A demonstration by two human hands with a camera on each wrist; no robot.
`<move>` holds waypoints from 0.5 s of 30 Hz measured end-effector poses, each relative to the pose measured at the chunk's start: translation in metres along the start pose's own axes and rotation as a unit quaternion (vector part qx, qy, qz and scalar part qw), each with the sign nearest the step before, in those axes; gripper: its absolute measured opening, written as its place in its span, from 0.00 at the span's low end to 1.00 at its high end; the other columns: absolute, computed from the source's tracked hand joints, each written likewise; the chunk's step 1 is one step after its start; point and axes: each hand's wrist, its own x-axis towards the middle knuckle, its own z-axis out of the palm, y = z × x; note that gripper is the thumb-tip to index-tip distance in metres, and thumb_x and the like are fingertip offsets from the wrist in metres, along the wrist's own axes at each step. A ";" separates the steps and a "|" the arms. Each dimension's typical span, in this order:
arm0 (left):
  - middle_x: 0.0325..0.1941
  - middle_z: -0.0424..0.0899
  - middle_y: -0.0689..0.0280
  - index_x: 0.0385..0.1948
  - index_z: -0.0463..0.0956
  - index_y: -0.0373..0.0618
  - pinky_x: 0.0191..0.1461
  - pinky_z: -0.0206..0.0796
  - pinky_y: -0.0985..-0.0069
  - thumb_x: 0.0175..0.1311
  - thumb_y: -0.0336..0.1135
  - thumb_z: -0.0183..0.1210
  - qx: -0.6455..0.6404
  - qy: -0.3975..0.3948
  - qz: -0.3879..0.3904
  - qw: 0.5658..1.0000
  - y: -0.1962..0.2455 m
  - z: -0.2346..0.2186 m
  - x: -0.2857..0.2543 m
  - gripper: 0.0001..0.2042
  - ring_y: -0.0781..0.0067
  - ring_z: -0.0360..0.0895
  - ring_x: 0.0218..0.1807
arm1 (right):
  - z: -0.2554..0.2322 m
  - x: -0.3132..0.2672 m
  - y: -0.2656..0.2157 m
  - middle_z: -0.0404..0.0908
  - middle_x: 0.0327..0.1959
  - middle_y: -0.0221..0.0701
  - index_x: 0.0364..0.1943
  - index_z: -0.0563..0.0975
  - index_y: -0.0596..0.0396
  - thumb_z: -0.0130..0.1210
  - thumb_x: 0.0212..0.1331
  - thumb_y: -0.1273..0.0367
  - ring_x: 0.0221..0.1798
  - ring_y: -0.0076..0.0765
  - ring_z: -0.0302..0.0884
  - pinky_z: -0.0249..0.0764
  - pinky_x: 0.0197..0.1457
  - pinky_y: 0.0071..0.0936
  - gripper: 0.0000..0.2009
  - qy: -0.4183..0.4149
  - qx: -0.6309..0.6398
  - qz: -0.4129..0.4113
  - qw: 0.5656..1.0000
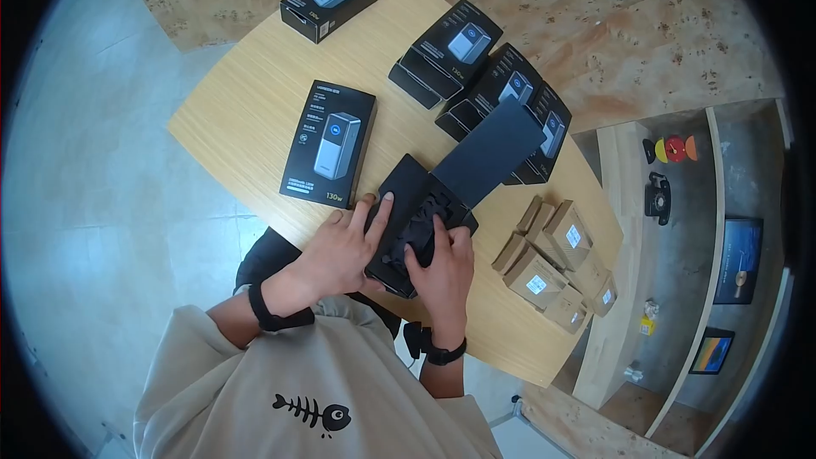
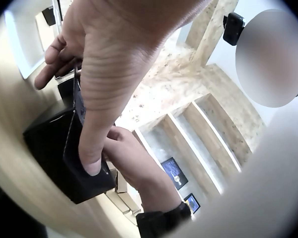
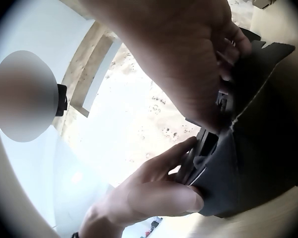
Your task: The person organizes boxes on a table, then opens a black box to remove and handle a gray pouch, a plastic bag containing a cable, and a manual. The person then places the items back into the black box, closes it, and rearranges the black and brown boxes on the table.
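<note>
A black box (image 1: 398, 191) with its dark lid flap (image 1: 493, 153) raised lies tilted at the table's near edge. My left hand (image 1: 336, 251) grips the box's left side; in the left wrist view, the thumb of the left hand (image 2: 111, 69) lies flat on the black box (image 2: 54, 153). The thumb and index finger of my right hand (image 1: 444, 276) stand apart inside the box, touching dark pieces there. In the right wrist view the right hand (image 3: 179, 54) reaches over the opening of the box (image 3: 223, 173); its fingertips are partly hidden.
Flat beside the open box lies a closed black box (image 1: 327, 144), with another (image 1: 331, 2) at the far left edge. Several black boxes (image 1: 446, 51) cluster beyond the flap. Small brown cartons (image 1: 557, 259) are grouped at the right of the wooden table (image 1: 229, 110). Shelves (image 1: 625, 204) stand beyond.
</note>
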 end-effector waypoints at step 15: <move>0.63 0.80 0.41 0.77 0.53 0.24 0.70 0.70 0.59 0.50 0.62 0.76 -0.076 -0.021 0.015 0.997 -0.010 0.026 -0.002 0.61 0.47 0.82 0.62 | 0.010 0.013 -0.001 0.75 0.39 0.37 0.39 0.85 0.54 0.74 0.45 0.67 0.48 0.50 0.77 0.73 0.54 0.44 0.15 -0.009 -0.003 -0.015 1.000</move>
